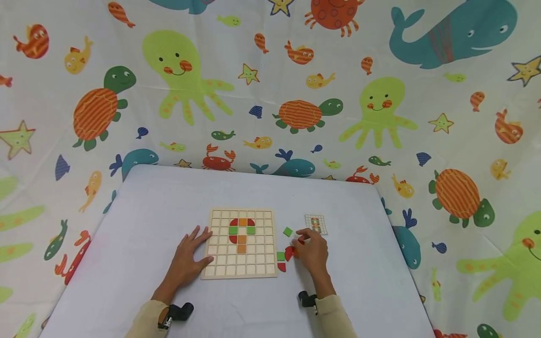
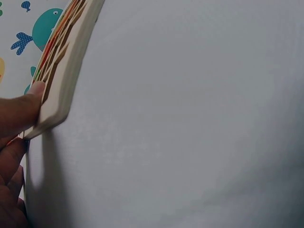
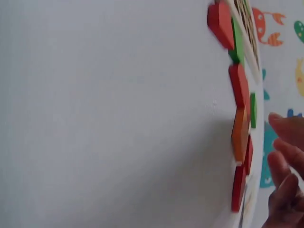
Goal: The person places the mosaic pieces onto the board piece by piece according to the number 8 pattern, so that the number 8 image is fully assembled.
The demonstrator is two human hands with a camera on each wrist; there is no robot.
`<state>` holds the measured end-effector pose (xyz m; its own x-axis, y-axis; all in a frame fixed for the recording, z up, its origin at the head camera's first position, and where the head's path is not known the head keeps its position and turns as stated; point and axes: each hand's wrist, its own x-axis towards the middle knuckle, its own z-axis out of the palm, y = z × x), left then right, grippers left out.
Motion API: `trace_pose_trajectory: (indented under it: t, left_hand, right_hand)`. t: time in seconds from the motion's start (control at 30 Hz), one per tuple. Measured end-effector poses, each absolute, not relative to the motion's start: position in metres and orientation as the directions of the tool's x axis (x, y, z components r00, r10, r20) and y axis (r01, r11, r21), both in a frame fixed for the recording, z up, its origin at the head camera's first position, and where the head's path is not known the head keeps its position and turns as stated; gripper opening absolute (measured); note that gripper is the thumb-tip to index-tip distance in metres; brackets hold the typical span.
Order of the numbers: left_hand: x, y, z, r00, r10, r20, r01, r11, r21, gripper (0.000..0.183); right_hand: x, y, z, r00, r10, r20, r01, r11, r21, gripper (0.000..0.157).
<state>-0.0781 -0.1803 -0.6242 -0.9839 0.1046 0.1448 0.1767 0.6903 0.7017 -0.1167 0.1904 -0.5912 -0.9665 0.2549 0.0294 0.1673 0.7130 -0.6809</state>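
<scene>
At lower centre, the left hand [image 1: 186, 256] touches the board's [image 1: 260, 263] left edge with spread fingers. Off its right edge, loose pieces [image 1: 281, 267] trail up-frame toward the nearer right hand [image 1: 314, 252], arched palm-down, fingers loosely bent, seemingly empty; a green tile [image 1: 288, 231] lies just left of its fingertips.
</scene>
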Motion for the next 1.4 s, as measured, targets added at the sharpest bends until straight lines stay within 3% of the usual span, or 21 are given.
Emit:
trace_pose_trajectory:
  t: [0.13, 0.3, 0.6, 0.93, 1.4]
  left_hand:
    - [-0.078, -0.181, -0.624, -0.986, 0.105, 0.128, 0.165, 0.687, 0.707, 0.075]
    - [-0.078, -0.181, -0.625, -0.985, 0.105, 0.134, 0.169, 0.683, 0.710, 0.075]
    - [-0.078, -0.180, -0.627, -0.980, 0.110, 0.166, 0.196, 0.681, 0.705, 0.075]
    - [-0.079, -0.181, -0.626, -0.985, 0.105, 0.138, 0.172, 0.692, 0.701, 0.074]
    - [-0.077, -0.180, -0.624, -0.979, 0.097, 0.181, 0.198, 0.677, 0.709, 0.074]
  right_hand:
    - [-0.114, 0.202, -0.593, -0.943, 0.331, -0.026, 0.274, 0.733, -0.622, 0.026]
    - [-0.113, 0.205, -0.595, -0.944, 0.326, -0.054, 0.294, 0.754, -0.587, 0.024]
    - [-0.113, 0.197, -0.602, -0.960, 0.280, -0.016, 0.217, 0.703, -0.677, 0.023]
    - [-0.116, 0.151, -0.600, -0.987, 0.134, 0.089, 0.017, 0.638, -0.770, 0.019]
    - [-0.124, 0.093, -0.600, -0.999, -0.034, -0.027, 0.001, 0.597, -0.802, 0.009]
